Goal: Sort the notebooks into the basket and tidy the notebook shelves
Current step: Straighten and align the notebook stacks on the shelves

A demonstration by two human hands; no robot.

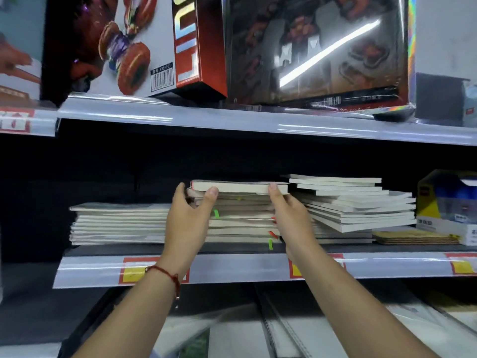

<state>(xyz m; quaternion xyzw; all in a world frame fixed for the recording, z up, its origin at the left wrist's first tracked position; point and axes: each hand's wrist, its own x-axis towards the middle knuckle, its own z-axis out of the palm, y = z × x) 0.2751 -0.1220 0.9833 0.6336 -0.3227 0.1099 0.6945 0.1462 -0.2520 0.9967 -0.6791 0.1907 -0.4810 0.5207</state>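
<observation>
now both hands — left hand (189, 218), right hand (289, 215) — grip notebook (240, 186)

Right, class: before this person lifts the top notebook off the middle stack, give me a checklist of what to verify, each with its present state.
1. Left hand grips the top notebook at its left end: ok.
2. Right hand holds its right end: ok.
3. Top notebook sits level on the middle stack: ok.
4. Right stack lies straight: not ok, it is tilted and fanned, resting against the middle stack.
5. Room above under the upper shelf: ok.
6. Basket ready to receive it: cannot tell, none in view.
</observation>
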